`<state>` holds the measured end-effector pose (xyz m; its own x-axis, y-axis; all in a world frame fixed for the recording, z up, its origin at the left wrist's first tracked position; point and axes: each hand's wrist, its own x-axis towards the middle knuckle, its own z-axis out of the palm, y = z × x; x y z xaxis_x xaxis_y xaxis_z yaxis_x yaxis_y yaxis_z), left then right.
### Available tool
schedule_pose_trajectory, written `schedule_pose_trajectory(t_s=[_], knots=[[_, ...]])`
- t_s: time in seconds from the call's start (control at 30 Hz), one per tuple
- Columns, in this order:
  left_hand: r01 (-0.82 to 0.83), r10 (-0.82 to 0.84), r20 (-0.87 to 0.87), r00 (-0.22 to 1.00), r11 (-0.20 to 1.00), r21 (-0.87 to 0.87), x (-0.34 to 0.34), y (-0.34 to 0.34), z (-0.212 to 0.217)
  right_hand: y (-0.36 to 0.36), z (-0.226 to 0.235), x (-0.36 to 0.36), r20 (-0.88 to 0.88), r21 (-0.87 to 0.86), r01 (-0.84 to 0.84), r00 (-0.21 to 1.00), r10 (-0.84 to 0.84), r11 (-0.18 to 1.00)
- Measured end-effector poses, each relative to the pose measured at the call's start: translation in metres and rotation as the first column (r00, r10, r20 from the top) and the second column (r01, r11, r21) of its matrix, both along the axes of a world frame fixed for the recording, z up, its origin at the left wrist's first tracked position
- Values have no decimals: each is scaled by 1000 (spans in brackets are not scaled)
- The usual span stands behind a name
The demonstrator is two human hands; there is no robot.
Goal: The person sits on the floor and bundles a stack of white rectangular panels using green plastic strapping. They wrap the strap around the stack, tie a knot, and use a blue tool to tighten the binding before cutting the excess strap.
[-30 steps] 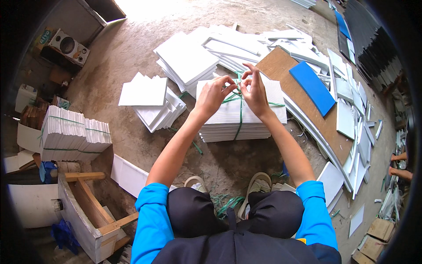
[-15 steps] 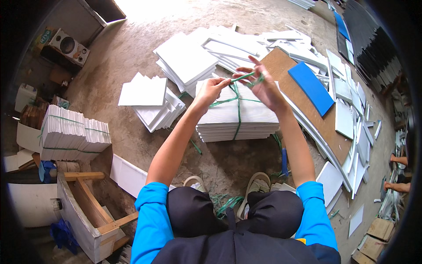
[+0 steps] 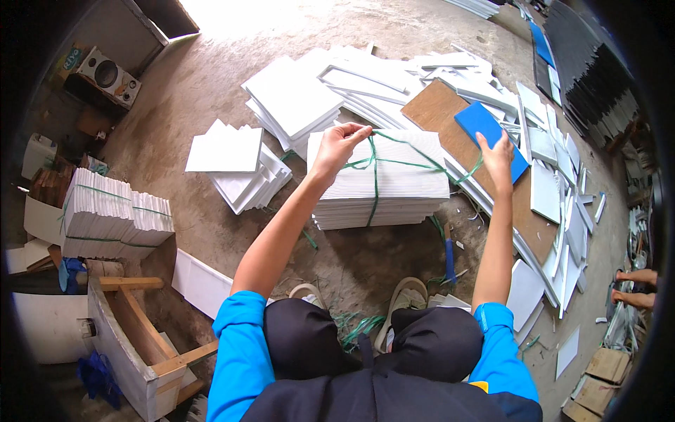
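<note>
A stack of white ribbed panels (image 3: pixel 408 184) stands on the floor before my knees, bound crosswise with green twine (image 3: pixel 375 184). At its top far edge, my left hand (image 3: pixel 339 146) pinches the twine between thumb and fingers. From that pinch a loose strand slants right across the top and beyond the stack's edge, curling up close to my right hand (image 3: pixel 497 160). The right hand is raised over a blue panel (image 3: pixel 471 121), thumb and forefinger apart; no grip on the strand shows.
White panels (image 3: pixel 292 91) and offcuts (image 3: pixel 559 190) lie beyond and to the right, around a brown board (image 3: pixel 439 109). Tied bundles (image 3: pixel 98 214) and a wooden frame (image 3: pixel 144 323) stand left. A blue-handled tool (image 3: pixel 449 257) lies right of my feet. Another person's limbs (image 3: pixel 636 288) show far right.
My right hand has moved right, away from my left hand, to over the blue panel. The twine strand now stretches across the stack top. My left hand keeps its pinch.
</note>
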<state>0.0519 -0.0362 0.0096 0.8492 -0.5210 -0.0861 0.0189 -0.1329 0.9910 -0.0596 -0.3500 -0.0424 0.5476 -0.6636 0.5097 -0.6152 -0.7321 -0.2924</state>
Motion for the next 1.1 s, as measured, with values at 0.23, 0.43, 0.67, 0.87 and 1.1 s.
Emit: schedule_pose_trajectory(t_s=[0.23,0.43,0.67,0.87,1.1], knots=[[-26,24,81,996,999,23,1,6,0,149,64,33,-52,449,-778,468,882,439],[-147,-33,587,809,956,256,5,22,4,129,44,42,632,512,-857,334,699,-53],[-99,-193,-335,922,721,-686,5,10,-15,155,32,65,944,251,-703,331,6,-665],[15,-215,-193,957,703,-711,28,23,-34,146,22,70,884,403,-694,463,60,-597],[172,-331,635,698,938,300,35,56,-48,118,2,45,683,725,-642,623,380,-249]])
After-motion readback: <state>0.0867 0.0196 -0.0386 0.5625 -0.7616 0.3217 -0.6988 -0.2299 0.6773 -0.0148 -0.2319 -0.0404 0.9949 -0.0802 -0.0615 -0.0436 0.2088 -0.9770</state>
